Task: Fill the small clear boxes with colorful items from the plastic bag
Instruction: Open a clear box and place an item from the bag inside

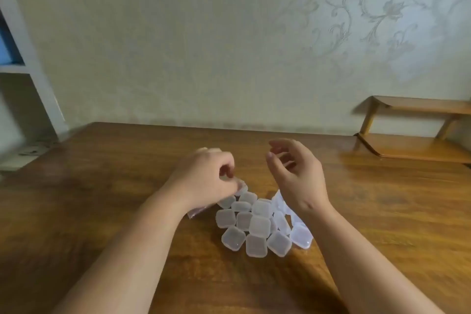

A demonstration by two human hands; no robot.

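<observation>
- Your left hand (206,176) has its fingers curled in, thumb against fingertips. It pinches what looks to be the top of the thin clear plastic bag with a pinkish tint (195,213).
- That bag is mostly hidden under the hand and wrist. Only a corner shows beside your forearm, at the far-left edge of the heap and touching the nearest boxes.
- Your right hand (297,173) hovers above the right side of the heap, fingers loosely bent, grasping nothing.
- No colorful items show anywhere, and you cannot tell from this view whether the bag holds any.
- The small square translucent plastic boxes (257,224) lie in a loose heap between your forearms, touching and partly overlapping. Most lie flat, and a few at the right are tilted. Every one that shows looks lidded and empty.
- Judging by that, filling has not begun: no box is open and nothing is loaded. All of it is left: get items out of the bag, open a box, load it, close it, and repeat through the heap.
- The brown wooden desk (127,186) carries everything.
- Further out, a low wooden shelf (418,130) stands at the far right, with pale patterned wallpaper (229,33) behind.
</observation>
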